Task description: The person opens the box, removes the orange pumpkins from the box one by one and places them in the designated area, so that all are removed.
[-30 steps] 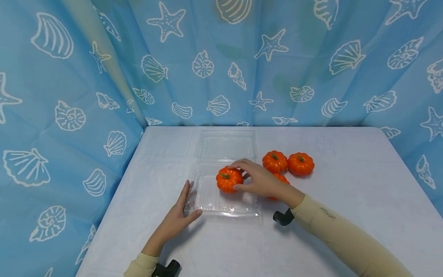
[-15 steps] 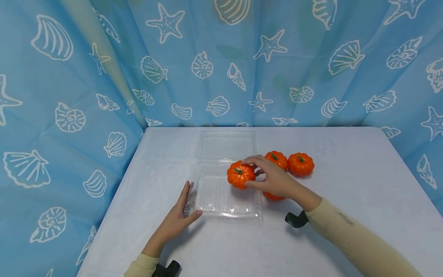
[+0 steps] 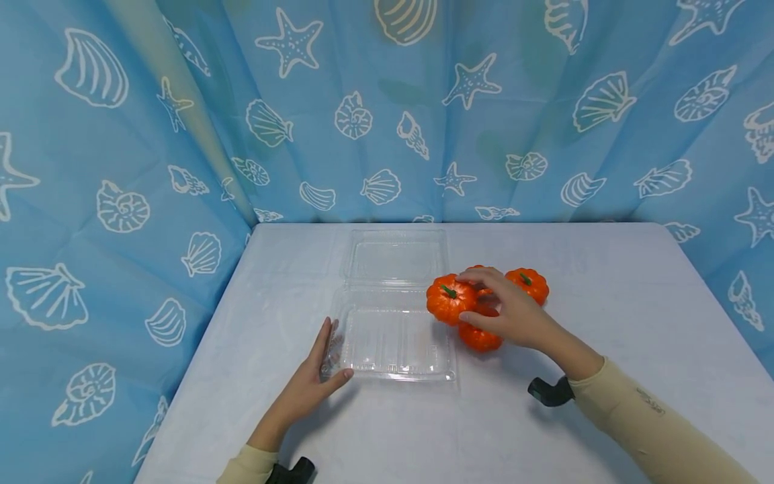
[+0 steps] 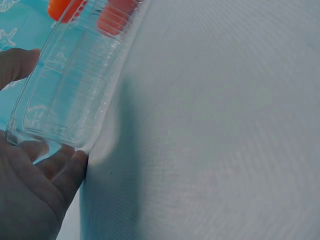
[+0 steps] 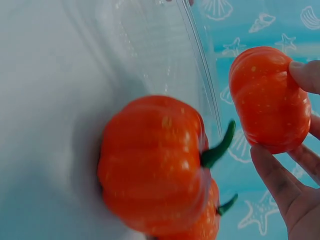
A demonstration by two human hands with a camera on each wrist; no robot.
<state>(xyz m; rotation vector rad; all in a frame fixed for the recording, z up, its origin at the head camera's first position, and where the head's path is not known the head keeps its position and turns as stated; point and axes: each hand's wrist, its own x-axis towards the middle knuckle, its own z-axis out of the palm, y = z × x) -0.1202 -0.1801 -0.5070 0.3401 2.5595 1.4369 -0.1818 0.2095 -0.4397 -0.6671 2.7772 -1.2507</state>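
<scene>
My right hand grips a small orange pumpkin with a green stem, held between thumb and fingertips at the container's right edge. In the right wrist view the held pumpkin is raised beside another pumpkin. My left hand rests against the left end of a clear plastic clamshell container, fingers straight along its side and thumb at its front corner. Nothing lies in the container's base, and its lid is folded back behind. A pumpkin sits under the right hand, partly covered by it.
Behind the right hand stands another pumpkin, with one more mostly hidden beside it. A white cloth covers the table. Blue shell-patterned curtains hang behind and along the left side.
My right hand has carried the pumpkin rightward, from over the container's middle to its right edge, over the other pumpkins. The left hand and container have stayed put.
</scene>
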